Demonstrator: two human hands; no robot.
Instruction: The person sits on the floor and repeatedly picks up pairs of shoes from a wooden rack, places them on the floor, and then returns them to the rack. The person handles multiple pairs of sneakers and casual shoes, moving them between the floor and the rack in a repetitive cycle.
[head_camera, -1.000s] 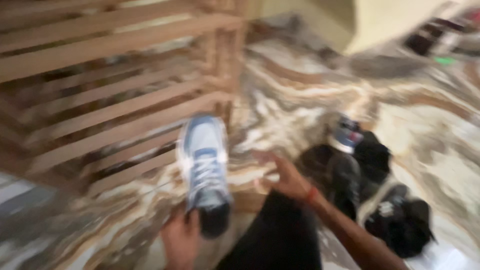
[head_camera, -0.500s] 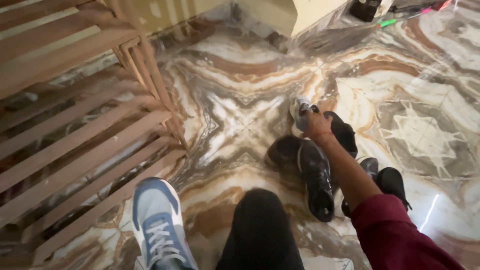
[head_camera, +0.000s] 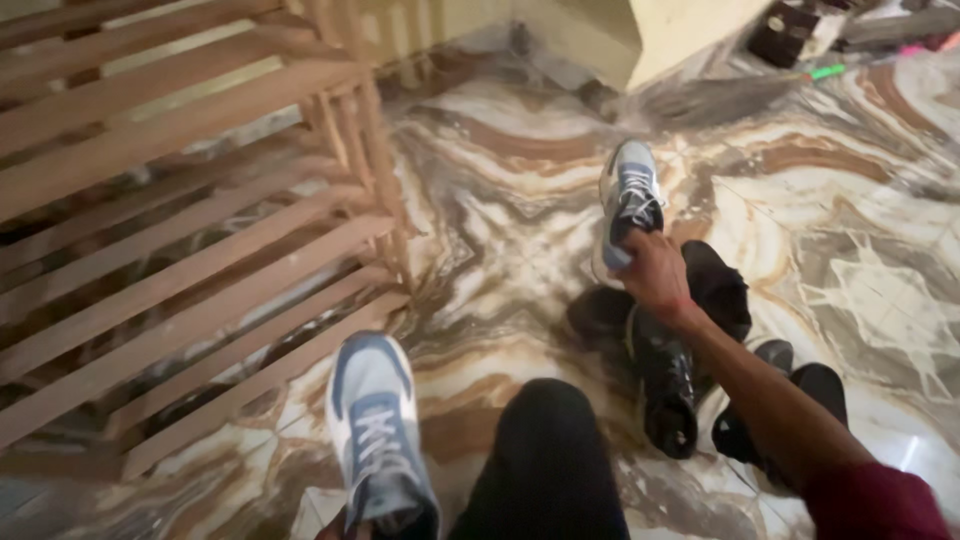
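Right hand (head_camera: 655, 272) grips a blue-grey sneaker (head_camera: 630, 200) above black shoes (head_camera: 665, 380); left hand, barely visible, probably holds its mate (head_camera: 378, 440).

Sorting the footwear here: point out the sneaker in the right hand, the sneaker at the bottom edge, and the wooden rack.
Far sneaker (head_camera: 630, 195), head view, on its laces.
Near sneaker (head_camera: 375, 430), head view, on its laced upper.
Wooden rack (head_camera: 190, 250), head view, on a slat.

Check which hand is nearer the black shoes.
Right. The right hand grips a grey sneaker directly above the black shoes. The left hand is far off at the bottom edge, by the blue sneaker.
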